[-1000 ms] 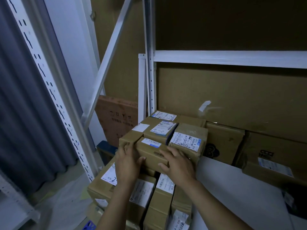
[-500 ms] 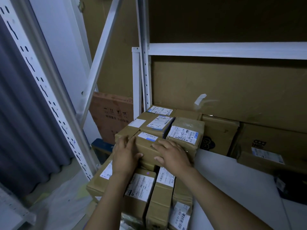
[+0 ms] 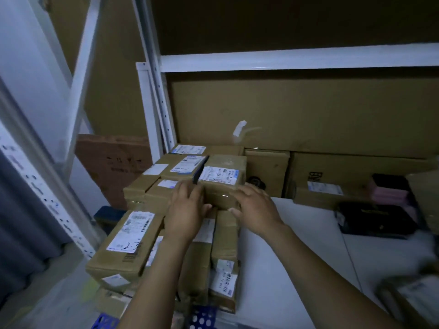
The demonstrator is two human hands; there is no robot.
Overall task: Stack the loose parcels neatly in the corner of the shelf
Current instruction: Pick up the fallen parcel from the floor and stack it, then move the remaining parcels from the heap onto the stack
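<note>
Dimly lit, white shelf (image 3: 285, 248), parcels (image 3: 224, 162), cardboard backing (image 3: 308, 110)

Brown cardboard parcels (image 3: 225, 162) w/ white labels (image 3: 219, 175); white metal shelf frame (image 3: 285, 61); blue white-dotted plastic crate (image 3: 202, 317); pink flat boxes (image 3: 392, 197).
</note>
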